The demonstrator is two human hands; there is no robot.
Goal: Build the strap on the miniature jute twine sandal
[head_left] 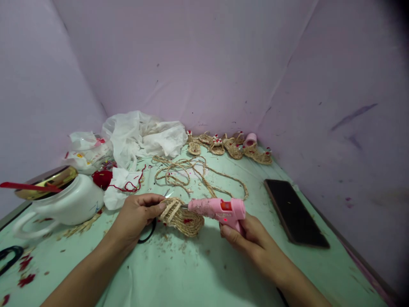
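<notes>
My left hand [145,212] grips one end of a small woven straw slipper [187,221], which has a strap across it and a bit of red on its sole. In my right hand [244,234] is a pink hot glue gun [217,209], held by its handle with a red light glowing on its side. Its metal nozzle points left and reaches the strap; whether it touches cannot be made out. Scissors lie behind and under the slipper, with a black handle loop [148,232] showing beside my left hand.
Braided straw cord [204,175] lies loosely looped beyond my hands. Several finished straw slippers [233,148] line the back wall. A phone [294,211] rests at right. On the left are a white teapot [76,200], red yarn [102,179] and white plastic bags [143,134].
</notes>
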